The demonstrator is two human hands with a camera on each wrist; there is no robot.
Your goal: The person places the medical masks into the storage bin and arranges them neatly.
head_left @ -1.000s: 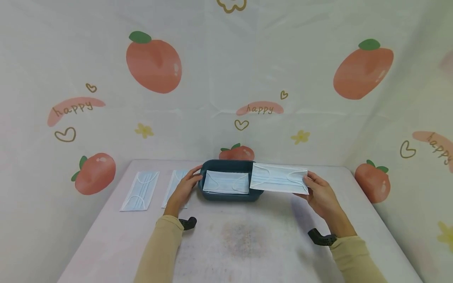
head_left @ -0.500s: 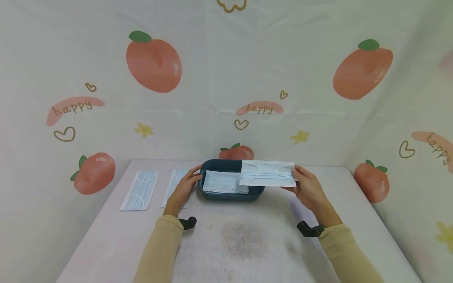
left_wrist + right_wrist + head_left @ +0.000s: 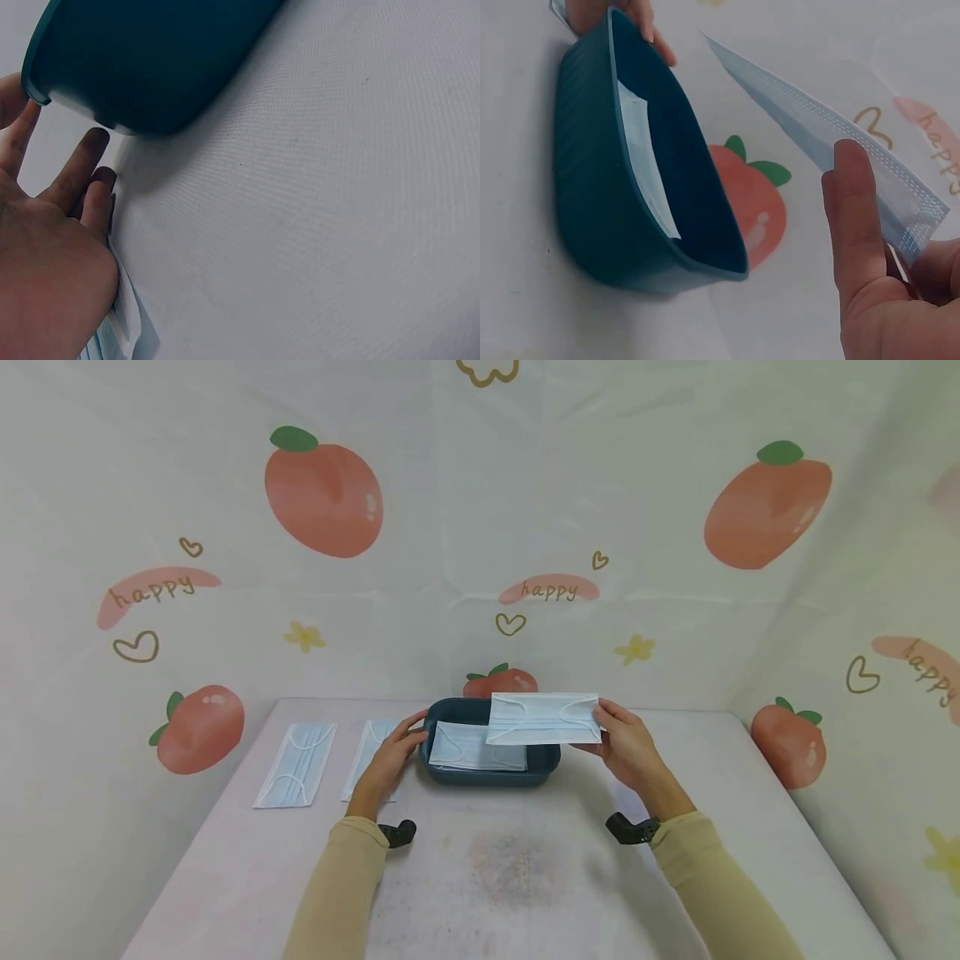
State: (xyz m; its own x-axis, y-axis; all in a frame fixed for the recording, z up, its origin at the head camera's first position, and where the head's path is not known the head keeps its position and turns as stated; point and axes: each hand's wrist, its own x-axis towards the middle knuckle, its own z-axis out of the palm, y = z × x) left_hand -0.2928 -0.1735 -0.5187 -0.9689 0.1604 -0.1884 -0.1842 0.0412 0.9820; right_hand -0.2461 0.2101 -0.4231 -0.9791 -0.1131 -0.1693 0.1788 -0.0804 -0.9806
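Observation:
My right hand (image 3: 633, 756) pinches a light-blue disposable face mask (image 3: 542, 717) by its right end. This mask is held above the right part of a dark teal plastic basket (image 3: 487, 780), partly covering it. In the right wrist view the held mask (image 3: 817, 127) appears nearly edge-on, apart from the basket (image 3: 592, 165). More masks (image 3: 467, 747) lie in the basket. My left hand (image 3: 386, 770) touches the basket's left end with its fingers extended. The left wrist view shows that hand (image 3: 52, 247) palm-side, fingertips at the basket's rim.
Two more face masks lie on the white table left of the basket: one far-left mask (image 3: 296, 766) and one inner mask (image 3: 371, 752) partly hidden by my left hand. A white cloth backdrop (image 3: 450, 527) with fruit prints rises behind the table.
My right hand has carried its mask leftward and slightly up, from the basket's right end to farther over it. The left hand and the masks on the table stay in place.

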